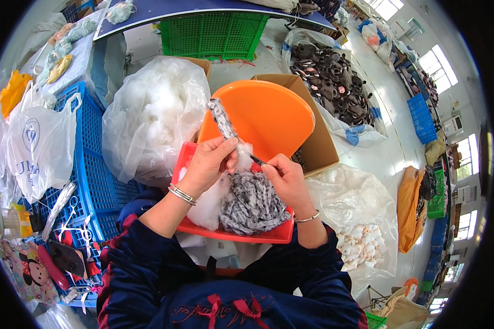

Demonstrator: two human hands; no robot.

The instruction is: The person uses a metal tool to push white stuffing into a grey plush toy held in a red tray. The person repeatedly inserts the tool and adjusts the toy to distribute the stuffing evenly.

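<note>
My left hand (pixel 209 163) pinches a grey-and-white fuzzy plush tube (pixel 220 118), whose far end sticks up over the orange plastic. A tuft of white stuffing (pixel 244 156) sits at the tube's near end, between my hands. In my right hand (pixel 286 178), closed around it, is a slim dark metal tool (pixel 256 159) with its tip at that tuft; its exact kind is hard to make out. Below both hands a red tray (pixel 252 234) rests on my lap. It holds a heap of similar grey plush pieces (pixel 255 204) and loose white stuffing (pixel 209 207).
Beyond the tray stands a rounded orange plastic piece (pixel 263 112) by a cardboard box (pixel 319 145). A clear bag of stuffing (pixel 153 118) is left of it. Blue crates (pixel 101 170) with scissors (pixel 71 214) flank my left. Bags of dark (pixel 335 82) and white pieces (pixel 362 244) lie right.
</note>
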